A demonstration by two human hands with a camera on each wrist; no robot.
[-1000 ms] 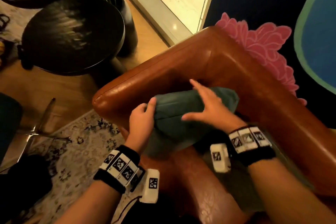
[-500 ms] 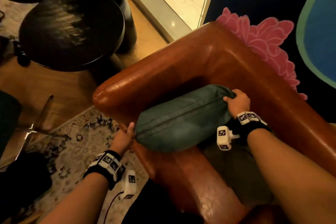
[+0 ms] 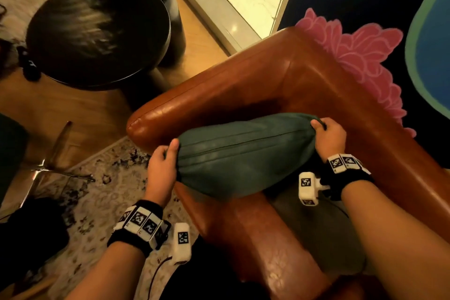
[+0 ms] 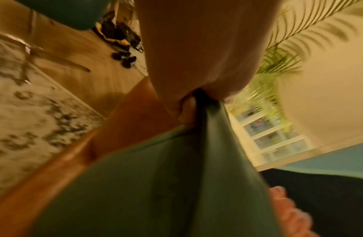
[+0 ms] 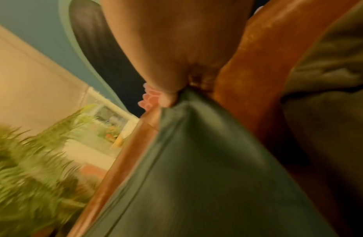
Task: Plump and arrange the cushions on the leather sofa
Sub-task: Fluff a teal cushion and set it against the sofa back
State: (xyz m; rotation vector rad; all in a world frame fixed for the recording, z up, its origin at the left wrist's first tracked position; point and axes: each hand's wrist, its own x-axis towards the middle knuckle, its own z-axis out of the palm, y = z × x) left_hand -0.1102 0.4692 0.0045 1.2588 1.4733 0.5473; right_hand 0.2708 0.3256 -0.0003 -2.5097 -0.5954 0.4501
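Observation:
A dark green cushion point(image 3: 243, 153) lies lengthwise in the corner of the brown leather sofa point(image 3: 243, 85), seam facing up. My left hand point(image 3: 163, 165) grips its near-left corner, thumb on top. My right hand point(image 3: 328, 136) pinches its far-right corner against the sofa back. In the left wrist view the green cushion point(image 4: 156, 184) bunches into my fingers point(image 4: 186, 110). The right wrist view shows the cushion point(image 5: 196, 176) drawn to a point at my fingertips point(image 5: 168, 99). A second, olive-grey cushion point(image 3: 316, 231) lies on the seat under my right forearm.
A round black side table point(image 3: 97, 31) and a dark plant pot point(image 3: 170, 5) stand left of the sofa arm. A patterned rug point(image 3: 85, 197) covers the floor. A pink flower-shaped piece point(image 3: 360, 56) sits behind the sofa back. Chair legs point(image 3: 48, 165) stand at the left.
My hands moved from the cushion's top to its two ends. The left hand, beside the corner half a second ago, now grips it; the right holds the far corner.

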